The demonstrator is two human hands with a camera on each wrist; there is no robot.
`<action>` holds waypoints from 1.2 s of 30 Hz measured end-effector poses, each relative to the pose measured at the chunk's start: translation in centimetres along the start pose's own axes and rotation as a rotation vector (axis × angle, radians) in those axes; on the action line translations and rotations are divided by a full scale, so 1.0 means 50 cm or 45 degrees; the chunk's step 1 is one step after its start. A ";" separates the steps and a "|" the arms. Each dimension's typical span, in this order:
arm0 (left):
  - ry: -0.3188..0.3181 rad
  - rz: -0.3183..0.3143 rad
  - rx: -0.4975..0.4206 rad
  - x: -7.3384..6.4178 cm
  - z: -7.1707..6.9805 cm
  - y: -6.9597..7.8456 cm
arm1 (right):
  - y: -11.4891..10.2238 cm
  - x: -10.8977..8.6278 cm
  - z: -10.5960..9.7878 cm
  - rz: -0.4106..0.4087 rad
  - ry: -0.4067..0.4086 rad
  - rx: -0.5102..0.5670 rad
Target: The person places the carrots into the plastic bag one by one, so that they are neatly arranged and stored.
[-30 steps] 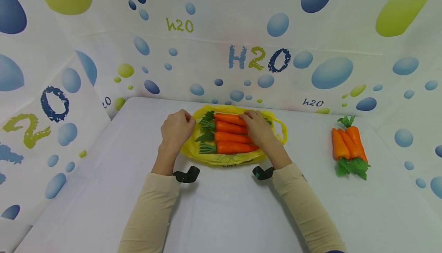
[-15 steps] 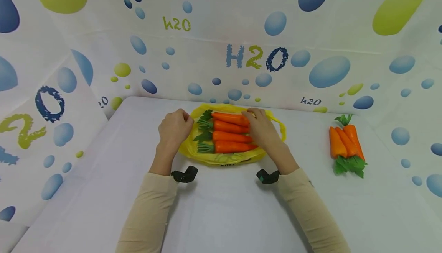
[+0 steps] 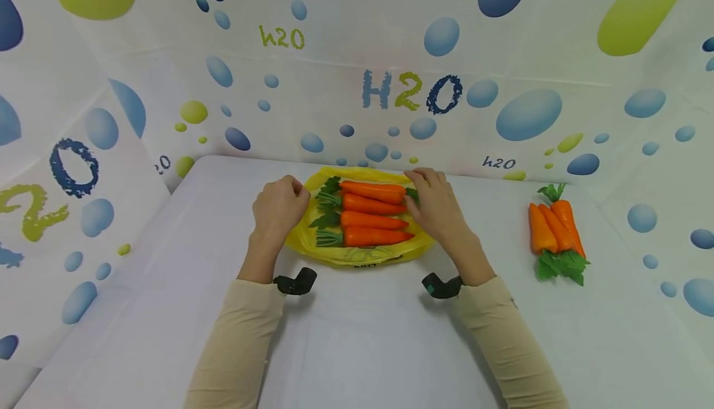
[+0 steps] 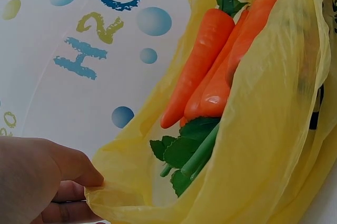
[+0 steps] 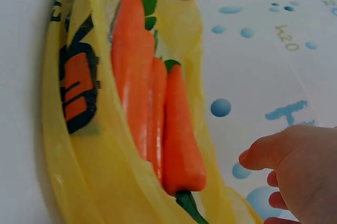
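A yellow plastic bag (image 3: 312,245) lies spread on the table with several orange carrots (image 3: 374,220) side by side in its mouth, most of their green tops facing left. At the bag's left edge my left hand (image 3: 277,207) pinches the rim; thumb and fingertips on the yellow film (image 4: 126,182) show in the left wrist view. My right hand (image 3: 440,207) hovers at the bag's right end, covering its handle. In the right wrist view, that hand (image 5: 308,168) has thumb and fingers apart, with nothing between them, beside the topmost carrot (image 5: 181,145).
To the right, a bunch of three carrots (image 3: 558,229) with green leaves lies on the white tabletop (image 3: 357,334). A white backdrop (image 3: 334,99) with blue and green spots and H2O lettering rises behind the table. Black wrist cameras (image 3: 297,281) hang under both wrists.
My right hand has drawn away from the topmost carrot toward the bag's right end, uncovering the carrots' right ends. My left hand keeps its pinch on the bag.
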State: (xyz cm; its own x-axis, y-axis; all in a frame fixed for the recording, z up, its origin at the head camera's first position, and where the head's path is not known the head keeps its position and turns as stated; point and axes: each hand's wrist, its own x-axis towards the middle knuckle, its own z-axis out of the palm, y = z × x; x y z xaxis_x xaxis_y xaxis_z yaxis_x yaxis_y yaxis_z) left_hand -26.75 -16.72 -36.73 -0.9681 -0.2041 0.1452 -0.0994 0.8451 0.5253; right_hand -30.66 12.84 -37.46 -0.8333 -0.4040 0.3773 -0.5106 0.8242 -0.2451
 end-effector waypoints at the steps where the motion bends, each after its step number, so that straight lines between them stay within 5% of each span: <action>1: 0.001 0.000 -0.002 0.000 0.000 0.000 | 0.002 0.000 -0.004 0.015 0.009 0.011; 19: -0.003 -0.004 0.006 -0.001 0.000 0.003 | 0.096 -0.016 -0.066 0.368 0.315 0.048; 31: 0.011 0.011 -0.002 -0.002 0.004 -0.001 | 0.158 -0.036 -0.095 0.731 0.242 -0.027; 36: 0.006 0.013 -0.005 -0.002 0.005 0.000 | 0.182 -0.047 -0.096 0.805 0.228 -0.024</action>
State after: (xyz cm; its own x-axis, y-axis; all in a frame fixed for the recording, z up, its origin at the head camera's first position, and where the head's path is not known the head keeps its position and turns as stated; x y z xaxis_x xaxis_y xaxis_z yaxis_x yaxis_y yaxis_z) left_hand -26.72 -16.59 -36.96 -0.9680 -0.1977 0.1548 -0.0885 0.8454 0.5267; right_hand -32.33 23.20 -36.30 -0.9225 0.2312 0.3092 0.0709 0.8887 -0.4529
